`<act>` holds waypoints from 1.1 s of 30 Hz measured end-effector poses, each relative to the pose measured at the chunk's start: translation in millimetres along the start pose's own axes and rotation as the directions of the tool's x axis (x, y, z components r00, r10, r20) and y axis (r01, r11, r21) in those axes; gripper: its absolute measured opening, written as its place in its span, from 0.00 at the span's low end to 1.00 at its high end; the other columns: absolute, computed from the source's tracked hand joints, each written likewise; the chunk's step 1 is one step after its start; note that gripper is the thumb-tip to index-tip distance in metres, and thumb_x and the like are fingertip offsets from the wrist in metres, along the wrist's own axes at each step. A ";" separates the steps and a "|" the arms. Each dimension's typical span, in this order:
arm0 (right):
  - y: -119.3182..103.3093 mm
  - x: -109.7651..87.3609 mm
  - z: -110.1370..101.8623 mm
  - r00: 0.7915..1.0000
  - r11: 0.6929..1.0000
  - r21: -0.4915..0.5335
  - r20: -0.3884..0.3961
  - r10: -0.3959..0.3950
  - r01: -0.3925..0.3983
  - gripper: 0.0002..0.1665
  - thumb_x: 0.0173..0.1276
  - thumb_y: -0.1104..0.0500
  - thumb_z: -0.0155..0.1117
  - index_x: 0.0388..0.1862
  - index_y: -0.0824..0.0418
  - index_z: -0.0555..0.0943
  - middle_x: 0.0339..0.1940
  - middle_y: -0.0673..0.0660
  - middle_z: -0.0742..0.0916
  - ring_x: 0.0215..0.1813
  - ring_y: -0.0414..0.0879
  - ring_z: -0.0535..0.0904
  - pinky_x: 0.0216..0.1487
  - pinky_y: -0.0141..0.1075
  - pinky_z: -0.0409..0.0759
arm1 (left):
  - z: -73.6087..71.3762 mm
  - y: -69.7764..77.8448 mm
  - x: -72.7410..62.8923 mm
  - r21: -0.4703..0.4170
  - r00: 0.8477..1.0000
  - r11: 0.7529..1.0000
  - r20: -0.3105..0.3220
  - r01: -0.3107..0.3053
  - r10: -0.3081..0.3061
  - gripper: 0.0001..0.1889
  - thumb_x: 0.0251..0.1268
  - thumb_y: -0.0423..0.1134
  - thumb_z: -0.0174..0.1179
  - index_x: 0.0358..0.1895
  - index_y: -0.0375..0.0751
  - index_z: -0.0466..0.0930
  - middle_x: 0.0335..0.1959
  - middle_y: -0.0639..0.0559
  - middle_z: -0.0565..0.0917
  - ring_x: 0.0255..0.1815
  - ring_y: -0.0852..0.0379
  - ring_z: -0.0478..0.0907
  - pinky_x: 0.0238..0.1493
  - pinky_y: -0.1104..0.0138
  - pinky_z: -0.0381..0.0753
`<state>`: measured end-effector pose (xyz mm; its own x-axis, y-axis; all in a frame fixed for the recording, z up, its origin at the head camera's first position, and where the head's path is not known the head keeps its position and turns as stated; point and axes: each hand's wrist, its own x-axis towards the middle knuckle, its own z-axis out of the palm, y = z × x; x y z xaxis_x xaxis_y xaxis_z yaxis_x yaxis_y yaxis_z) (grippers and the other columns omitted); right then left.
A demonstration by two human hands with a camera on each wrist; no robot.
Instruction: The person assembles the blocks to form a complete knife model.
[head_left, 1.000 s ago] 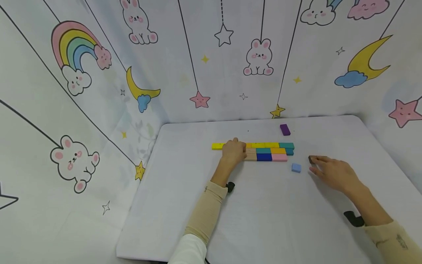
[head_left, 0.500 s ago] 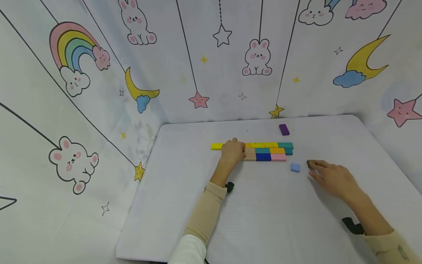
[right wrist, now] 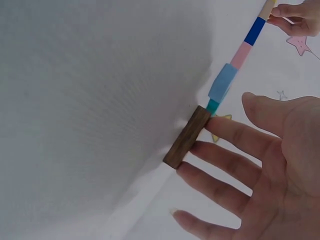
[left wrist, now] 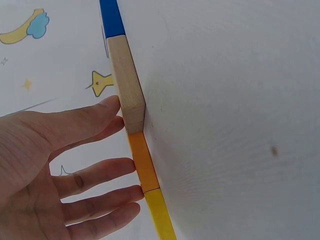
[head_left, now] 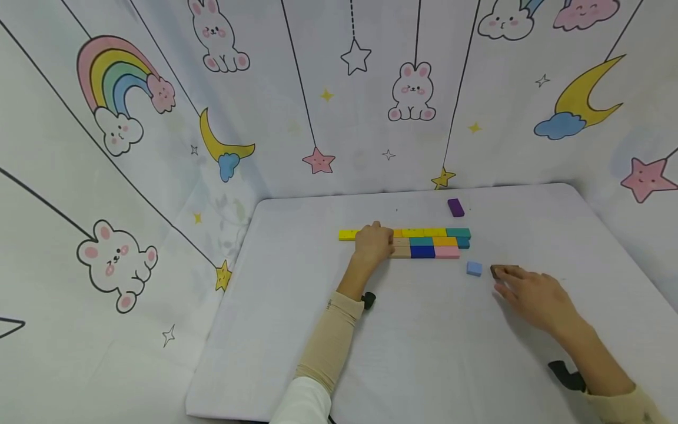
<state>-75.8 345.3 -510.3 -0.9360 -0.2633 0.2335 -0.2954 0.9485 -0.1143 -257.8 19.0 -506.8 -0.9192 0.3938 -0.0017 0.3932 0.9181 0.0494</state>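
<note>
My left hand (head_left: 374, 244) lies over the left part of a row of coloured blocks (head_left: 422, 252). In the left wrist view its thumb and fingertips are right at the side of a natural wood block (left wrist: 126, 85) and an orange block (left wrist: 144, 162), fingers extended. To the right of the row, my right hand (head_left: 537, 297) has straight fingertips against a dark brown block (right wrist: 187, 137), its thumb standing away from it. A light blue block (head_left: 474, 268) sits between that brown block and the row.
A yellow row (head_left: 434, 232) with a teal block (head_left: 458, 232) at its right end runs behind the front blocks. Farther back lies a purple block (head_left: 455, 207). The white table (head_left: 424, 353) meets a patterned cloth backdrop (head_left: 371, 135).
My right hand has drawn the brown block nearer to me, so that it is now roughly level with the light blue block. The left hand stays in place.
</note>
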 end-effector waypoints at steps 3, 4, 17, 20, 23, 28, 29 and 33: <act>-4.2 -3.9 0.1 1.000 1.000 -0.003 0.006 0.014 -0.014 0.28 0.70 0.55 0.73 0.63 0.70 0.82 0.59 0.72 0.86 0.47 0.71 0.86 0.45 0.66 0.82 | -0.3 0.6 0.1 0.001 1.000 1.000 0.009 -0.001 0.000 0.10 0.69 0.56 0.69 0.40 0.57 0.86 0.38 0.55 0.78 0.36 0.57 0.75 0.36 0.65 0.79; -5.6 -5.1 0.2 1.000 1.000 -0.003 0.008 0.020 -0.020 0.28 0.70 0.55 0.73 0.64 0.69 0.82 0.59 0.71 0.86 0.47 0.71 0.86 0.46 0.66 0.82 | -0.6 0.6 0.0 0.001 1.000 1.000 0.011 -0.001 0.001 0.10 0.69 0.56 0.69 0.41 0.57 0.86 0.38 0.55 0.78 0.37 0.57 0.75 0.36 0.65 0.79; -22.8 -14.6 2.4 1.000 1.000 -0.005 -0.017 0.022 -0.022 0.28 0.68 0.54 0.74 0.62 0.68 0.84 0.59 0.70 0.86 0.49 0.72 0.85 0.50 0.70 0.79 | -1.9 0.2 -0.4 -0.003 1.000 1.000 0.005 -0.008 0.008 0.10 0.70 0.55 0.69 0.41 0.56 0.86 0.38 0.54 0.78 0.36 0.56 0.75 0.36 0.65 0.79; -27.8 -16.9 2.8 1.000 1.000 -0.003 -0.011 0.024 -0.024 0.29 0.68 0.53 0.75 0.62 0.68 0.84 0.59 0.70 0.86 0.49 0.73 0.85 0.51 0.70 0.78 | -1.1 -0.2 -0.7 -0.010 1.000 1.000 0.011 -0.012 0.012 0.09 0.70 0.55 0.69 0.40 0.56 0.86 0.38 0.55 0.78 0.36 0.56 0.75 0.36 0.65 0.79; -33.1 -18.3 3.1 1.000 1.000 -0.004 -0.007 0.028 -0.028 0.29 0.68 0.52 0.74 0.62 0.67 0.84 0.60 0.70 0.86 0.51 0.73 0.85 0.52 0.71 0.77 | -0.9 -0.5 -0.9 -0.011 1.000 1.000 0.012 -0.011 0.011 0.09 0.70 0.55 0.69 0.39 0.57 0.85 0.38 0.55 0.78 0.36 0.56 0.75 0.35 0.65 0.78; -40.8 -18.4 4.2 0.999 1.000 0.008 -0.024 0.027 -0.026 0.28 0.68 0.52 0.74 0.62 0.67 0.84 0.60 0.69 0.86 0.53 0.72 0.84 0.53 0.71 0.77 | -1.2 -0.4 -1.1 0.000 1.000 1.000 0.003 -0.006 0.006 0.09 0.69 0.56 0.69 0.40 0.57 0.86 0.38 0.55 0.79 0.37 0.56 0.76 0.36 0.65 0.79; -42.4 -18.3 4.4 0.999 1.000 0.012 -0.022 0.025 -0.025 0.28 0.69 0.52 0.74 0.63 0.66 0.84 0.60 0.68 0.86 0.53 0.71 0.84 0.53 0.71 0.77 | -1.4 -0.3 -1.2 0.000 1.000 1.000 0.003 -0.006 0.006 0.09 0.69 0.56 0.69 0.40 0.57 0.86 0.39 0.55 0.79 0.37 0.56 0.76 0.36 0.65 0.79; -49.3 -17.9 4.4 0.999 0.999 0.025 0.011 0.035 -0.035 0.29 0.70 0.51 0.73 0.64 0.66 0.84 0.61 0.68 0.86 0.57 0.71 0.83 0.56 0.72 0.75 | -1.5 0.5 -0.7 -0.003 1.000 1.000 0.005 -0.005 0.005 0.09 0.69 0.55 0.69 0.41 0.57 0.86 0.39 0.55 0.79 0.37 0.56 0.75 0.36 0.65 0.79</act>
<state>-45.3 302.5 -513.1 -0.9480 -0.2318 0.2183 -0.2668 0.9525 -0.1471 -257.0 19.1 -505.3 -0.9172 0.3983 -0.0065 0.3975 0.9161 0.0520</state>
